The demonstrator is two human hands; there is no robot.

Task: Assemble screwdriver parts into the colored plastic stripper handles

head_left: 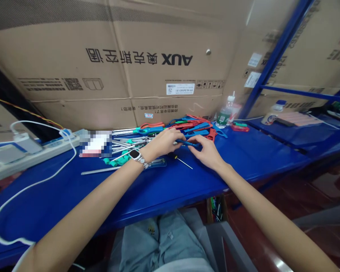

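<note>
Above the blue table, both my hands meet at a slim blue plastic piece (190, 143). My left hand (166, 142), with a watch on its wrist, pinches the piece's left end. The fingers of my right hand (208, 152) are closed on its right end. What the fingertips cover is hidden. Just below lies a thin metal pin with a yellow end (184, 162). A pile of red and blue plastic parts (200, 124) spreads behind my hands. Metal rods (121, 143) and green plastic pieces (117, 161) lie left of my left hand.
A large cardboard box (147, 34) walls off the back of the blue table (124, 194). At the left are a white power strip (2, 166) and a looping white cable (48, 178). A clear bottle (225, 113) and a red case (240, 127) stand back right, beside a blue post (269, 68).
</note>
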